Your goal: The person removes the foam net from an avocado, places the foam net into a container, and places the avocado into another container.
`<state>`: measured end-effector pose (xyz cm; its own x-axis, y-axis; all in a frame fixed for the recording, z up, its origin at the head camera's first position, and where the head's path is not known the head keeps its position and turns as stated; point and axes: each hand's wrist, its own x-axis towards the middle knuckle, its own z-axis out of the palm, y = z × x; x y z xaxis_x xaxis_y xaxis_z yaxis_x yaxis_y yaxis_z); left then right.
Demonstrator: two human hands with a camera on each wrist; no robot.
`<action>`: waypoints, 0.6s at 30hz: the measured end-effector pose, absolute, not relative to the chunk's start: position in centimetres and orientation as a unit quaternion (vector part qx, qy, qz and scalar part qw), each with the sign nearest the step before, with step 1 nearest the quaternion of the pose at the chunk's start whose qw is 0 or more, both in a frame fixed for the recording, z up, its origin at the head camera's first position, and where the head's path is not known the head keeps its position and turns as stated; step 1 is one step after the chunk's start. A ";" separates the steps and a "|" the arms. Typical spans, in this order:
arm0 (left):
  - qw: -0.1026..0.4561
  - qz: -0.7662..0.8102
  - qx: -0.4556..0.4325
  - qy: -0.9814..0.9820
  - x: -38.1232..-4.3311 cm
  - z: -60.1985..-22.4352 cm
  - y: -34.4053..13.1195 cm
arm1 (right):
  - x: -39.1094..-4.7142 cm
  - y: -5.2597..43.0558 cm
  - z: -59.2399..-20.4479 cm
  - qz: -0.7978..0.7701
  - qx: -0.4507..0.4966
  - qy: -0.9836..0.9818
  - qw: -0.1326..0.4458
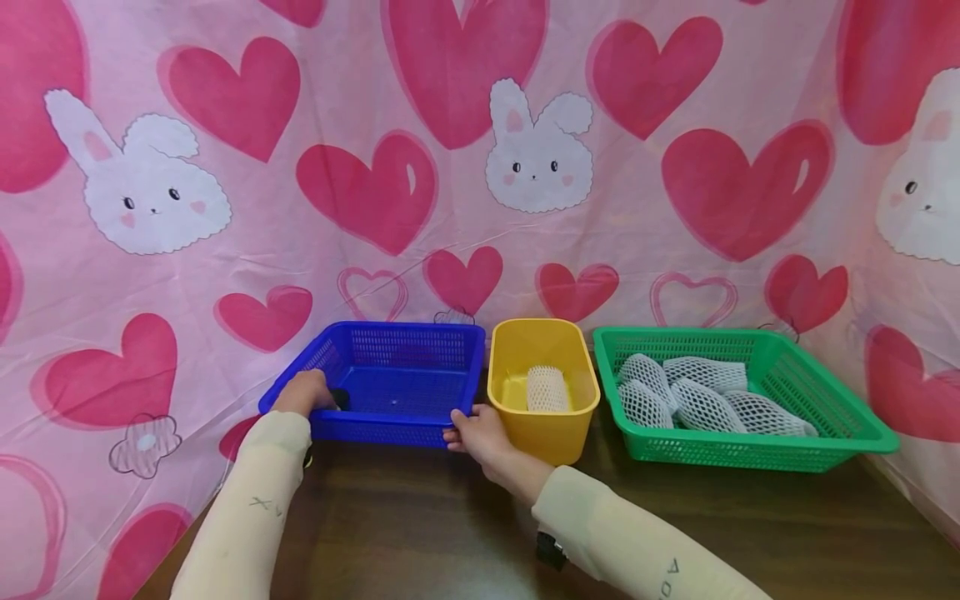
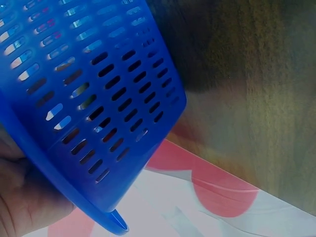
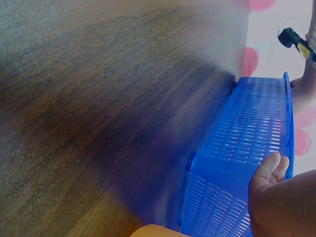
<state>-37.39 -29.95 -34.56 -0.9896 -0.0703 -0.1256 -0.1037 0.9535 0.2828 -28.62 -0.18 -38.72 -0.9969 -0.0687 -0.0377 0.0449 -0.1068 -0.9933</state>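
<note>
A blue plastic basket (image 1: 405,392) with slotted walls stands at the left of the table. My left hand (image 1: 303,393) grips the rim at its front left corner; most of those fingers are hidden. A small dark thing (image 1: 341,398) shows beside the left fingers, too hidden to identify. At the front right corner my right hand (image 1: 480,435) holds the rim, its thumb and a finger pinching the edge. In the right wrist view, the right hand (image 3: 269,190) is at the near corner of the basket, and the far corner meets the left hand (image 3: 298,85).
A yellow bin (image 1: 566,433) with a white foam net sleeve (image 1: 547,389) in it stands just right of the right hand. Farther right, a green basket (image 1: 757,454) holds several white foam net pieces (image 1: 708,406). Pink printed cloth (image 1: 465,233) hangs behind the brown table (image 1: 420,525).
</note>
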 end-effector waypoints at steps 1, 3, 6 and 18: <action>0.056 0.147 -0.042 0.987 -37.5 -34.7 -30.0 | -28.6 -0.2 -38.7 -0.745 -0.009 0.666 0.039; 0.056 0.147 -0.041 0.987 -37.7 -34.8 -30.1 | -28.6 -0.2 -38.8 -0.747 -0.010 0.664 0.040; 0.054 0.145 -0.035 0.987 -37.9 -34.9 -30.3 | -28.5 -0.2 -38.9 -0.749 -0.013 0.661 0.041; 0.043 0.124 -0.025 0.991 -37.5 -34.1 -30.4 | -27.8 0.4 -38.5 -0.742 -0.024 0.668 0.049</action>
<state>-37.52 -30.38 -34.14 -0.9951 -0.0389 -0.0905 -0.0600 0.9678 0.2443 -27.84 0.39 -38.47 -0.9940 -0.1055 -0.0298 0.0407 -0.1021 -0.9939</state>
